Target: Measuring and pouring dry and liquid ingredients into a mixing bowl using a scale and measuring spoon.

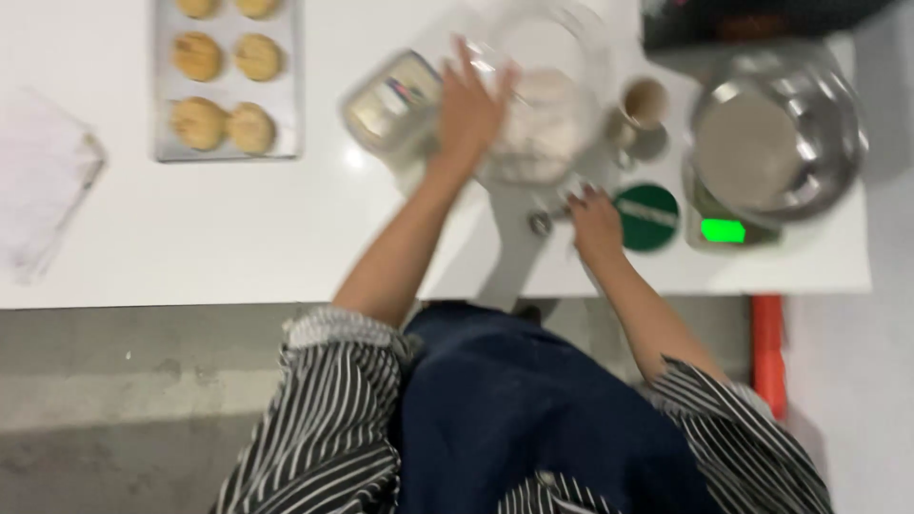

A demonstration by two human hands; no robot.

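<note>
My left hand [468, 107] lies with fingers spread against the near-left side of a clear glass bowl [562, 57] that holds pale flour or dough. My right hand [595, 221] rests on the white counter just below the bowl, fingers curled near a small round metal piece [541, 223] on a grey stand base [514, 257]. The frame is blurred, so I cannot tell whether the right hand pinches anything. Both arms wear striped sleeves pushed up, over a dark apron.
A baking tray [286, 124] with several round golden biscuits sits far left. A clear lidded box [392, 103], a small cup [645, 103], a green round lid [647, 217], a steel bowl [776, 143] on a scale with a green display, and a white cloth [43, 176].
</note>
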